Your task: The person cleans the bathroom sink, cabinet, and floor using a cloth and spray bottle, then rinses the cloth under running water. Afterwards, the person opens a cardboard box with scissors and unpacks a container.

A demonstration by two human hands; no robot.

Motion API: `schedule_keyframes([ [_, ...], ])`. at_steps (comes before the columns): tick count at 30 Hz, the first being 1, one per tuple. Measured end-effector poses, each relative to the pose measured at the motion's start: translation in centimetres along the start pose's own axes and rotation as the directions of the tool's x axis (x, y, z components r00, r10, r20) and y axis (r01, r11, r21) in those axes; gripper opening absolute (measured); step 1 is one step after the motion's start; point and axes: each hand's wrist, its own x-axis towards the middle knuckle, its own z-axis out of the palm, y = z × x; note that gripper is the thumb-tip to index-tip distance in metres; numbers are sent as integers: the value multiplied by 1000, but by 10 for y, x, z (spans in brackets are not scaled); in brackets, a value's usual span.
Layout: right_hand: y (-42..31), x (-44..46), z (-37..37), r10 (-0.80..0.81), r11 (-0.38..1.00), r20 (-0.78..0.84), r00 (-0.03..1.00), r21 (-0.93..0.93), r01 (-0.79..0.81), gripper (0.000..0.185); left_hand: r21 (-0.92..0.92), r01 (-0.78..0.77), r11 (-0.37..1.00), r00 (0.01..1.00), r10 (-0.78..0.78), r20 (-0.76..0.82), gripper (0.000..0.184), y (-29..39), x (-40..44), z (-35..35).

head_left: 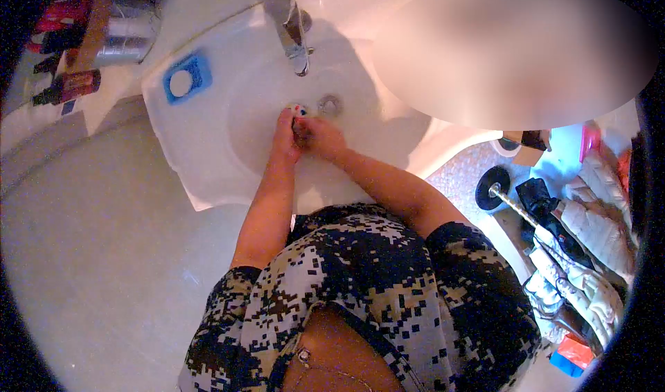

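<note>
While left hand (285, 137) meets right hand (325, 138) over sink (204, 132) | cannot tell their grip

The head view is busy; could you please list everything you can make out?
sink: one, white, centre
faucet: one, silver, sink's far rim
drain: one, silvery, in sink
dish: one, blue, sink's left corner
disc: one, white, on dish
bottles: several, mixed, upper left
tub: one, greyish, left
disc-ended rod: one, black and pale, right
carton: one, brown, right
clothes: several, mostly pale, far right
shirt: one, black-and-white, on the person
left hand: one, bare, over sink
right hand: one, bare, touching left
</note>
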Motion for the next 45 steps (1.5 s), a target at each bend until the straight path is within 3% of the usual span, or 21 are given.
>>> schedule_keyframes([
  [3,-67,-20,-7,-165,985,-58,985,-53,162,30,-225,107,968,938,-23,347,35,14,-20,10],
  [5,-94,-27,-23,-347,933,-117,931,-141,330,23,-260,64,963,925,40,377,33,16,-40,30],
  [11,-51,28,-48,-174,967,-266,948,-228,113,25,-23,-56,998,995,58,77,29,10,-58,82],
  [14,4,65,-88,-80,938,-373,924,-343,-58,26,396,-282,874,955,294,32,29,17,-54,69],
  [15,2,56,-109,-178,944,-374,910,-326,50,27,544,-357,759,918,393,54,30,25,-49,58],
  [16,17,56,-117,-383,868,-384,840,-462,185,27,634,-398,663,868,495,27,19,34,-48,51],
  [17,20,48,-131,-442,826,-307,843,-505,249,24,646,-382,661,846,532,-45,19,38,-50,44],
  [19,25,28,-141,-373,681,-103,922,-706,196,18,662,-353,661,783,596,-178,18,40,-54,30],
  [22,30,12,-121,-58,615,164,985,-771,165,16,976,-2,217,944,321,-70,21,38,-59,10],
  [23,36,14,-105,-152,668,9,988,-736,109,17,986,-154,68,869,484,102,24,31,-48,4],
  [25,46,14,-62,-286,777,-301,910,-628,36,22,894,-347,-283,590,675,443,30,7,-26,-7],
  [27,42,-1,-33,-379,558,21,925,-793,246,25,742,-410,-530,522,531,668,33,7,-16,11],
  [28,44,-1,-31,-371,539,84,925,-792,287,27,638,-434,-636,475,440,762,34,10,-9,18],
  [29,46,0,-29,-361,522,146,921,-787,329,28,654,-393,-647,527,424,737,33,11,-5,13],
  [31,59,4,-42,-284,691,84,955,-672,265,29,682,-310,-663,626,398,671,32,12,0,-1],
  [34,62,8,-63,-34,829,180,983,-545,129,25,650,-233,-723,728,313,609,25,18,-11,-4],
  [37,22,-7,-116,-16,915,273,962,-385,124,23,668,-632,-393,465,498,732,16,35,-9,-31],
  [38,10,-12,-133,14,950,309,951,-301,84,24,766,-636,-89,642,491,589,14,45,-28,-29],
  [40,-1,-18,-160,56,991,385,921,-132,-5,28,765,-411,496,909,283,305,12,77,-83,-2],
  [43,28,-5,-151,-264,938,274,925,-148,312,34,657,-385,648,916,358,183,15,72,-100,33],
  [45,26,8,-151,78,975,167,983,-218,-40,37,750,-375,545,898,414,148,20,70,-71,36],
])
